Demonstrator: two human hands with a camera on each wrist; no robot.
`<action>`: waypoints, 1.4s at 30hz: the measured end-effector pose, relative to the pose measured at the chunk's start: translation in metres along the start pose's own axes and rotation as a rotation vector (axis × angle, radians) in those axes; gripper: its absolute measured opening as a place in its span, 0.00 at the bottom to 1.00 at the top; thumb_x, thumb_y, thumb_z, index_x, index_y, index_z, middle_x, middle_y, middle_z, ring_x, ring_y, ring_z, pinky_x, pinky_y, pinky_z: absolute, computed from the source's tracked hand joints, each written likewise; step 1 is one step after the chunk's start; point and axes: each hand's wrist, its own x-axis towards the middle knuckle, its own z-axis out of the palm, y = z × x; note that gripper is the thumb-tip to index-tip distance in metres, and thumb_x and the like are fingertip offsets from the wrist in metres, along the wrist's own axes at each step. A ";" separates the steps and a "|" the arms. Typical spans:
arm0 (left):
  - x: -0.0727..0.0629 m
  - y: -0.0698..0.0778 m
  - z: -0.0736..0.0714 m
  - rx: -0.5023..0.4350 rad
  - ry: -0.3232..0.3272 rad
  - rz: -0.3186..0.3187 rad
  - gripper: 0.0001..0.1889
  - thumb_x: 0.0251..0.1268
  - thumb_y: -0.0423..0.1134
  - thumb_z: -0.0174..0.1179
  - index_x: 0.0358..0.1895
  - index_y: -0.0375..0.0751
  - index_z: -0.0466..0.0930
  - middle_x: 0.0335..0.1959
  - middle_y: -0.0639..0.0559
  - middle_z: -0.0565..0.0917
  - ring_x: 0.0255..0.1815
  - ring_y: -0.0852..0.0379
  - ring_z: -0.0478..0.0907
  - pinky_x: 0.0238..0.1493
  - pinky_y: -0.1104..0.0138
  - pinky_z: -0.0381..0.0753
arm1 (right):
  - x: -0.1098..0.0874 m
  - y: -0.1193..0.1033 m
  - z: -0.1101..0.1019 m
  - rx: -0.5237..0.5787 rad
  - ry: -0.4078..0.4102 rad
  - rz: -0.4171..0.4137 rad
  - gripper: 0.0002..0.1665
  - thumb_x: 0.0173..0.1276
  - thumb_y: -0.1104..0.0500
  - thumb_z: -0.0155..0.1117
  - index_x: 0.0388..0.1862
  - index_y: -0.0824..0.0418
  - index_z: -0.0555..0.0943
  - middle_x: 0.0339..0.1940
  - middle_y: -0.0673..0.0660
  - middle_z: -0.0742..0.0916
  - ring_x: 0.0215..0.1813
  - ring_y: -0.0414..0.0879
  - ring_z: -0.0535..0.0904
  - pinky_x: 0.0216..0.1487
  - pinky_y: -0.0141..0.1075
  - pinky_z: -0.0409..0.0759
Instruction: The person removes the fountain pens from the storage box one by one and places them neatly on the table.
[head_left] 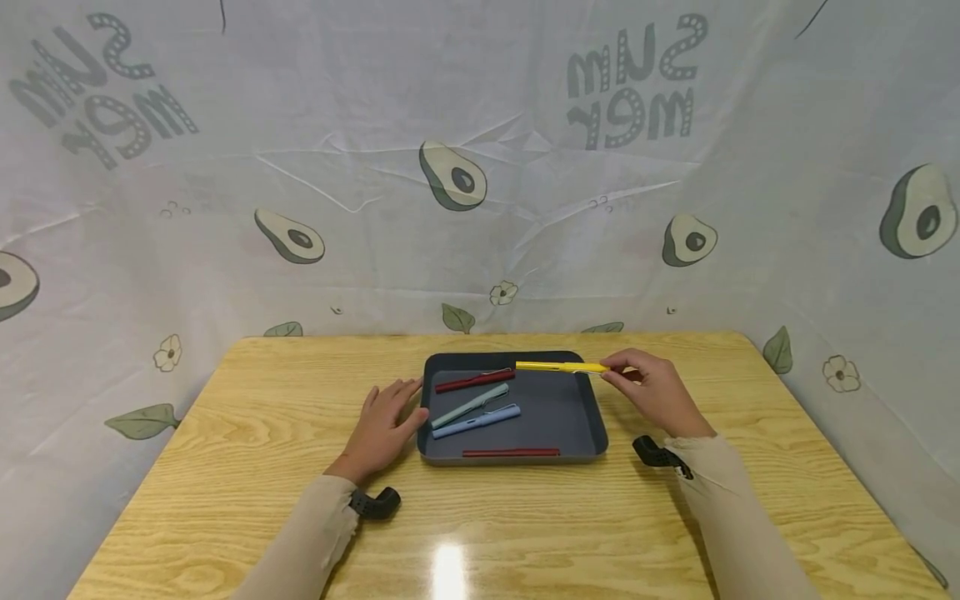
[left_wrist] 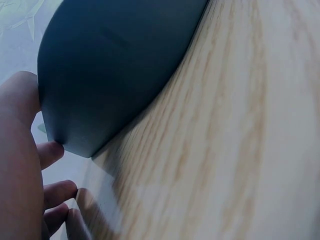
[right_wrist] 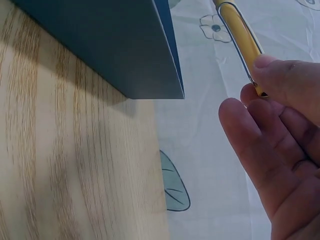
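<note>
A dark grey tray point(head_left: 558, 421) lies on the table. My right hand point(head_left: 654, 393) pinches a yellow pen point(head_left: 558, 367) at its clip end between thumb and index finger. In the head view the pen points left across the tray's far right part; the right wrist view shows it above the tray's rim. My left hand point(head_left: 381, 432) rests at the tray's left side, its thumb and fingertips against the wall and the other fingers spread. Inside the tray are a red pen point(head_left: 474, 381), a pale green pen point(head_left: 470, 405), a light blue pen point(head_left: 476, 422) and another red pen point(head_left: 512, 452) along the near wall.
The wooden table point(head_left: 525, 533) extends around the tray on every side. Behind it hangs a pale curtain point(head_left: 360, 208) printed with avocados, leaves and flowers. Black wrist mounts point(head_left: 375, 503) sit on both sleeves, close over the tabletop.
</note>
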 end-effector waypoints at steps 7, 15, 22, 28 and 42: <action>0.000 0.000 0.000 0.002 -0.003 0.003 0.33 0.80 0.58 0.53 0.80 0.47 0.65 0.78 0.41 0.67 0.81 0.40 0.58 0.82 0.41 0.36 | -0.002 0.000 0.000 -0.011 0.030 0.041 0.10 0.70 0.66 0.71 0.48 0.59 0.88 0.37 0.51 0.88 0.36 0.44 0.84 0.38 0.26 0.84; 0.001 0.000 0.002 -0.002 -0.008 -0.002 0.33 0.79 0.58 0.53 0.80 0.48 0.65 0.79 0.41 0.67 0.82 0.41 0.57 0.82 0.41 0.36 | -0.003 0.003 0.000 -0.007 0.038 0.067 0.09 0.71 0.65 0.70 0.49 0.59 0.88 0.37 0.53 0.88 0.36 0.48 0.85 0.37 0.26 0.84; 0.000 0.002 0.000 -0.012 -0.012 -0.005 0.33 0.80 0.57 0.53 0.80 0.47 0.65 0.79 0.40 0.67 0.82 0.40 0.57 0.82 0.41 0.36 | -0.003 0.004 -0.001 -0.018 0.089 0.091 0.09 0.71 0.65 0.70 0.49 0.62 0.88 0.38 0.56 0.89 0.34 0.47 0.86 0.36 0.22 0.81; -0.001 0.002 -0.002 -0.022 -0.016 -0.011 0.33 0.80 0.57 0.53 0.80 0.47 0.65 0.79 0.40 0.66 0.82 0.40 0.56 0.82 0.41 0.35 | 0.000 0.007 -0.003 -0.023 0.135 0.125 0.10 0.71 0.64 0.71 0.49 0.63 0.88 0.38 0.57 0.88 0.35 0.41 0.83 0.36 0.18 0.79; 0.000 0.001 -0.003 -0.022 -0.018 -0.007 0.33 0.80 0.57 0.53 0.80 0.47 0.64 0.79 0.40 0.66 0.82 0.40 0.56 0.82 0.42 0.36 | -0.001 0.008 -0.005 -0.061 0.173 0.156 0.11 0.72 0.64 0.70 0.51 0.64 0.88 0.39 0.59 0.88 0.36 0.38 0.80 0.33 0.19 0.79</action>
